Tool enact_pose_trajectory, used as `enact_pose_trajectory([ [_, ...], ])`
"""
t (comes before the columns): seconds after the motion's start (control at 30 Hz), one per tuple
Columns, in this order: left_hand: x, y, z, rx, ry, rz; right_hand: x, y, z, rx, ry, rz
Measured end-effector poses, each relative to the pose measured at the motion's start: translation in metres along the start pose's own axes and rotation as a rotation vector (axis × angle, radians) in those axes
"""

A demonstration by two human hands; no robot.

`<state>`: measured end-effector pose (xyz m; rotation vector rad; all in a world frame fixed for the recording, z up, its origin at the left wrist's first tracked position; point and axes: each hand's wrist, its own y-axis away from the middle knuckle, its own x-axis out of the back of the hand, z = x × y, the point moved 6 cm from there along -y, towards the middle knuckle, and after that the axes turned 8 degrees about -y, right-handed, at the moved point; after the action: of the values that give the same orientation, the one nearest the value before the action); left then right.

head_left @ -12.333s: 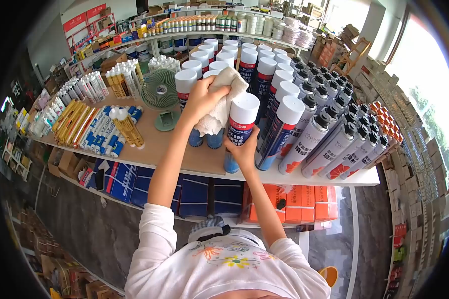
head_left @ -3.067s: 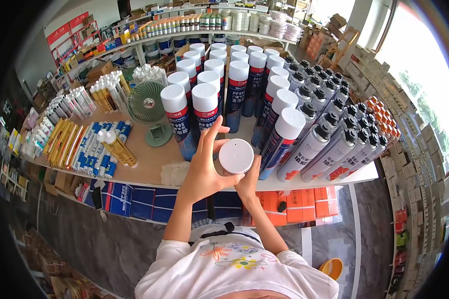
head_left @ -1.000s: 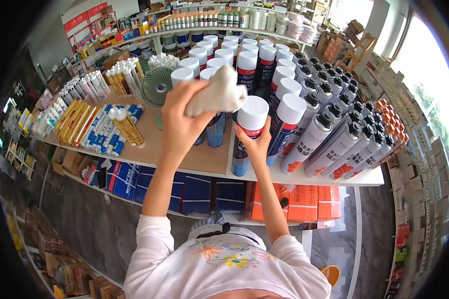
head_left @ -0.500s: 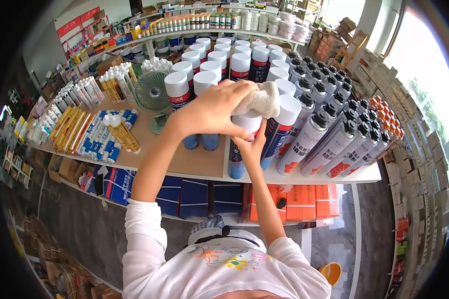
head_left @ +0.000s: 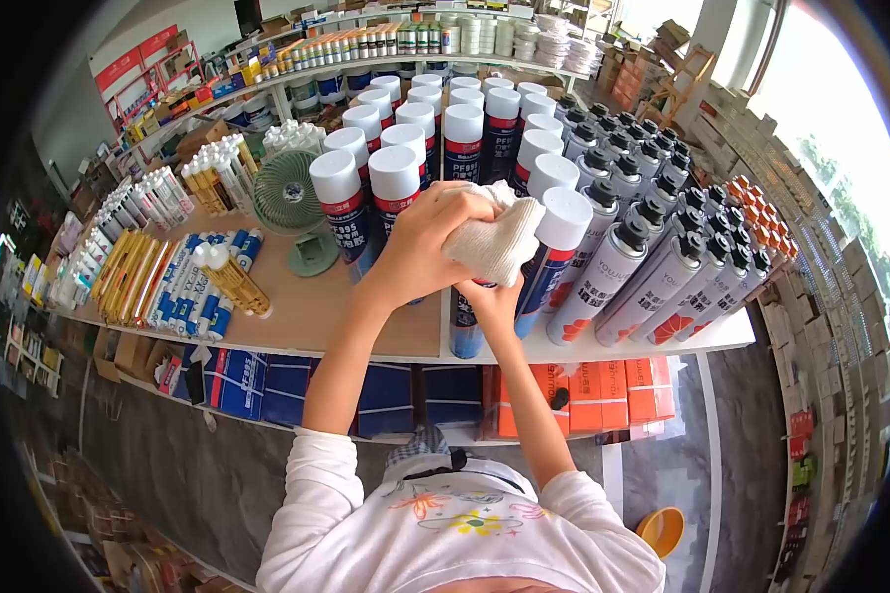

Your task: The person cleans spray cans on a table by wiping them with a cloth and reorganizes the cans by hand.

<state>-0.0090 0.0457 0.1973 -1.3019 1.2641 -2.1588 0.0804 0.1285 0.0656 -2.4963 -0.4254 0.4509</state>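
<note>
My left hand (head_left: pixel 427 242) is closed on a bunched cream cloth (head_left: pixel 496 240), held over the top of a dark blue can (head_left: pixel 466 334) at the table's front edge. Below the cloth, my right hand (head_left: pixel 492 301) is wrapped round that can's upper part; the cloth hides the can's cap. Close on the right stands a blue can with a white cap (head_left: pixel 566 219). Several more white-capped cans (head_left: pixel 463 143) stand behind and to the left of my hands.
Grey cans with black nozzles (head_left: pixel 603 277) fill the table's right side. A green fan (head_left: pixel 289 193) and rows of tubes (head_left: pixel 183 282) are at left. Blue boxes (head_left: pixel 237 381) and orange boxes (head_left: pixel 598 395) sit below the white table edge (head_left: pixel 702 341). A yellow bucket (head_left: pixel 661 532) is on the floor.
The cloth and my left hand have shifted slightly down, and the cloth now covers the can's white cap. My right hand stays on the can, a little lower. The camera view has shifted slightly.
</note>
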Motion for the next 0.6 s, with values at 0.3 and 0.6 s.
enact_pose_trajectory([
  [0.3,0.011,0.042,0.004,-0.068,0.067,0.212,-0.001,-0.002,-0.013,0.037,0.059,0.011],
  [0.6,0.042,0.062,-0.034,0.450,0.421,0.488,-0.009,-0.003,-0.025,-0.026,0.077,0.026],
])
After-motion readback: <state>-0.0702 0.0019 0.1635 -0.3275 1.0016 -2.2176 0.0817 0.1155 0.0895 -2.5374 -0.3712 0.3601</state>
